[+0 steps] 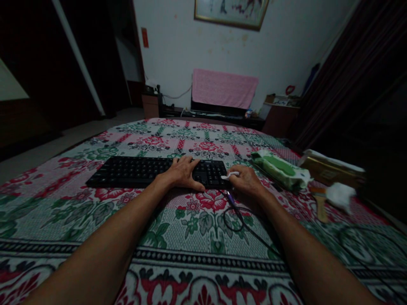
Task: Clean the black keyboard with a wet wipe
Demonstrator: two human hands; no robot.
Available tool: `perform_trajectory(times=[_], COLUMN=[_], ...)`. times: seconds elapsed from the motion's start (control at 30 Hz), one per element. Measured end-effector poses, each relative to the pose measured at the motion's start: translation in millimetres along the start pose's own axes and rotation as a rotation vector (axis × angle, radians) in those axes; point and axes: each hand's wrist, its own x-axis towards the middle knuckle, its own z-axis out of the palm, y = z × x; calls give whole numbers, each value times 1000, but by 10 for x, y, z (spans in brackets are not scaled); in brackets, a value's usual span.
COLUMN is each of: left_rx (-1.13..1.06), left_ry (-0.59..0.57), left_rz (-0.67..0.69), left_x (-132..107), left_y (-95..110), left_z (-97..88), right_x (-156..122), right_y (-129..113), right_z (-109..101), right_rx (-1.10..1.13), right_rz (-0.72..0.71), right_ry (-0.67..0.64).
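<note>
A black keyboard [133, 171] lies on the flowered bed cover. My left hand [182, 173] spans it left of the number pad, fingertips at the far edge and thumb by the near edge, gripping it in place. At the keyboard's right end, my right hand [246, 180] is closed around a crumpled white wipe [230, 175], whose tip pokes out over the number keys. A black cable [233, 228] with a purple plug [230, 197] lies coiled just below the right hand. The wipe's remainder is hidden inside the fingers.
To the right lie a green-and-white wipes pack [281, 169], a gold box [332, 168], a brush [320, 205] with a wooden handle and a crumpled white tissue [341, 196]. Beyond the bed, a pink cloth [225, 88] covers a screen. More black cable [356, 228] runs at right.
</note>
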Motion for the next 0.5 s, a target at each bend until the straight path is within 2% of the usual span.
perform_trajectory(times=[0.2,0.4,0.5], left_rx=[-11,-28,-26], left_ry=[-6,-24,-29], left_rz=[4,0,-2], left_x=[0,4,10], left_y=[9,8,5], left_z=[-15,-20,-18], right_x=[-3,-18,-14], right_y=[-21,-5,8], right_z=[7,-23,-16], right_rx=[0,43,38], right_rz=[-21,44,7], right_ry=[45,-64,-44])
